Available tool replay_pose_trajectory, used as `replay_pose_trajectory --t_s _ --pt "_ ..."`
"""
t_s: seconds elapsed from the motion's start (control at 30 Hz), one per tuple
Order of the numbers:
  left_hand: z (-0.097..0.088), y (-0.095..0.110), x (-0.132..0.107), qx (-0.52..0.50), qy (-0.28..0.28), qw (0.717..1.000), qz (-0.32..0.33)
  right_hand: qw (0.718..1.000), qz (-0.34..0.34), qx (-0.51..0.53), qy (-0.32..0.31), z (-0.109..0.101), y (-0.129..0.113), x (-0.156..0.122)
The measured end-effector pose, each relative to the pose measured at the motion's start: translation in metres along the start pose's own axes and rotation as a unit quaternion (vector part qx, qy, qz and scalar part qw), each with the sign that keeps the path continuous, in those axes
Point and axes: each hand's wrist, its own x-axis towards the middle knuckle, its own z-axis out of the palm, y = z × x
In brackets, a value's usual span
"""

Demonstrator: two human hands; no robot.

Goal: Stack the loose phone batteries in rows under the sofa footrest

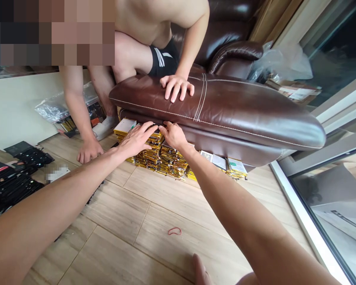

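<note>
Both my arms reach forward to stacks of flat, yellow-edged packs (148,158) standing on the floor against a brown leather footrest (240,103). They look like battery packs. My left hand (138,138) rests on top of the stacks with its fingers spread. Close beside it, my right hand (175,135) lies at the stack tops by the footrest's lower edge, fingers apart and slightly bent. I see nothing held in either hand. Lower stacks with white and silver tops (219,160) continue to the right of my right forearm. My hands cover part of the taller stacks.
Another person sits opposite, one hand (178,87) on the footrest, the other (89,150) near the floor. Black flat packs (14,182) are piled at the left. A red rubber band (175,231) lies on the floor. A glass door frame (302,209) runs along the right.
</note>
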Motion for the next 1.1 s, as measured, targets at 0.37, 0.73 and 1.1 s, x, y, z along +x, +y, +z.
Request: replay_pose_trajectory --t_s 0.37,0.73,1.1 --pt "-0.014 0.008 0.008 -0.104 -0.004 0.986 -0.129 0.982 -0.037 0.183 -0.029 0.010 0.019 -0.016" --pt "-0.044 0.045 0.090 -0.050 -0.117 0.930 -0.346 0.989 -0.006 0.149 0.008 0.030 0.008 -0.021" --pt "-0.037 0.047 0.094 -0.183 -0.086 0.897 -0.394 0.989 -0.046 0.142 -0.005 0.018 0.014 -0.026"
